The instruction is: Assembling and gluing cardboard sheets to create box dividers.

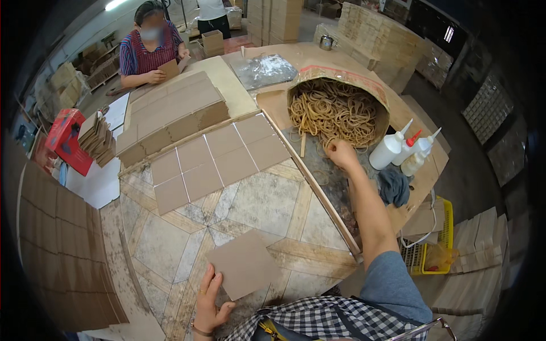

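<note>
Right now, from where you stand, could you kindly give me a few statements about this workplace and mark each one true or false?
1. The right hand is at the mouth of the sack of tan bands. True.
2. The left hand is inside the yellow basket. False: it is at the edge of a loose brown board.
3. A red-tipped bottle stands to the right of the sack. True.
4. The dark blue cloth lies left of the sack. False: it lies on the near side of the red-tipped bottle.
5. The person at the upper left holds brown pieces. True.
</note>
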`<action>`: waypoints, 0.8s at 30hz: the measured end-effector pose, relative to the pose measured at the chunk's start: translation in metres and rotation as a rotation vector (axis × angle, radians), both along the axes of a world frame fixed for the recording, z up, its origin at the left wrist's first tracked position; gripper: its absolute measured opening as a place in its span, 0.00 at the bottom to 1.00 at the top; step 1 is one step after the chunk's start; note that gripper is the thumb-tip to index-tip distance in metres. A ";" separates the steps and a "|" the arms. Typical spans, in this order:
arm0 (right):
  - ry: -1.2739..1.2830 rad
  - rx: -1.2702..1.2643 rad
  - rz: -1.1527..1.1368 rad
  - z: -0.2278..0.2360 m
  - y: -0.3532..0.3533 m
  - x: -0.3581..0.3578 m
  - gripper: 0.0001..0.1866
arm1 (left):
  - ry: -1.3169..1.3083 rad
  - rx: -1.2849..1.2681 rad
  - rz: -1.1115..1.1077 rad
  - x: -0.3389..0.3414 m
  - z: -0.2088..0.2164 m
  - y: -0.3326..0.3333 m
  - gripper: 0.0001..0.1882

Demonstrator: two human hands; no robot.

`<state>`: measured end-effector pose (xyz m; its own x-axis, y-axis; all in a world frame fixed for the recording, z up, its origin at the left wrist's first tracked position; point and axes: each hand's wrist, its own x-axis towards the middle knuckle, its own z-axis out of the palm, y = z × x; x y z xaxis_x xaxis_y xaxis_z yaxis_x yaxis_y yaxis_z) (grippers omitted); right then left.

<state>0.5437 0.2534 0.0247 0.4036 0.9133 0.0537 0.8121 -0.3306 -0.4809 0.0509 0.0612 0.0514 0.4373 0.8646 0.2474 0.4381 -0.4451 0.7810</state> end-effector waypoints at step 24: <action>0.273 -0.028 0.425 0.010 0.028 -0.169 0.07 | -0.140 0.103 0.057 0.002 0.015 0.024 0.19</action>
